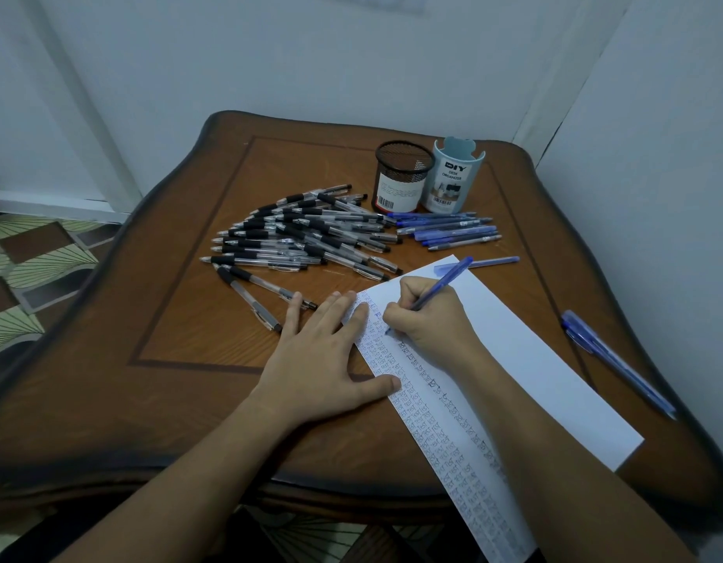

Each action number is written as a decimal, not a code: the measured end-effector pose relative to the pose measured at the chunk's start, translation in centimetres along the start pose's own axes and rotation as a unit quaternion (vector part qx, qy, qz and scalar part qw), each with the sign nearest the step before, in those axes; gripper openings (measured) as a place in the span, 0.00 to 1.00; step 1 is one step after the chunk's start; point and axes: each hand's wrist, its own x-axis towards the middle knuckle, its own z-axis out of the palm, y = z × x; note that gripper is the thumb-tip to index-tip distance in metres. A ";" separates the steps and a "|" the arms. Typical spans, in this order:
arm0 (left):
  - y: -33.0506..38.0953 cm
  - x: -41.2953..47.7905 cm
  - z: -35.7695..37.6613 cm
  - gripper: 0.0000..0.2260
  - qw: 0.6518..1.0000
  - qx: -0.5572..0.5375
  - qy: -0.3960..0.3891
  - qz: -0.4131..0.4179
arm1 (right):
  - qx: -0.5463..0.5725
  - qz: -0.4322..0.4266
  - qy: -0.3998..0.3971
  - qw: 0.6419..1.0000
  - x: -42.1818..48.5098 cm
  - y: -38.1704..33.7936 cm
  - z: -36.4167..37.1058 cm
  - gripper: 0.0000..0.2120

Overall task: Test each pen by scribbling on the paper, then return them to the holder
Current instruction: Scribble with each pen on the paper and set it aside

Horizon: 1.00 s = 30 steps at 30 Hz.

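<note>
My right hand (429, 314) grips a blue pen (445, 282) with its tip down on the white paper (534, 359), near the top of rows of small scribbles. My left hand (323, 355) lies flat, fingers spread, pressing the paper's left edge onto the table. A black mesh holder (402, 176) and a light blue desk organizer (453, 176) stand side by side at the back. A pile of several black pens (303, 233) lies left of the holders, and several blue pens (449, 231) lie in front of them.
A wooden table (169, 319) carries everything. One blue pen (494, 262) lies beyond the paper's top edge and another (615, 359) at the right, near the table's edge. Two black pens (254, 294) lie apart just left of my left hand. Walls close in behind and right.
</note>
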 end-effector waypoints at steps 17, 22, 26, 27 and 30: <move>-0.1 -0.1 0.1 0.51 1.000 -0.004 0.008 0.001 | 0.010 -0.002 0.006 1.000 0.1 0.0 -0.1 0.17; 0.0 -0.1 0.0 0.51 1.000 -0.002 0.004 0.000 | 0.002 -0.004 -0.008 1.000 0.1 0.3 -0.1 0.17; 0.0 -0.1 -0.1 0.51 1.000 -0.005 -0.002 -0.002 | -0.004 -0.002 -0.002 1.000 0.1 0.2 -0.1 0.19; 0.0 0.0 -0.1 0.51 1.000 -0.003 -0.002 -0.002 | 0.013 0.005 0.006 1.000 0.3 0.1 -0.2 0.19; 0.0 0.0 -0.1 0.52 1.000 -0.011 0.000 -0.003 | 0.112 0.056 0.036 0.991 0.9 -0.3 -0.9 0.17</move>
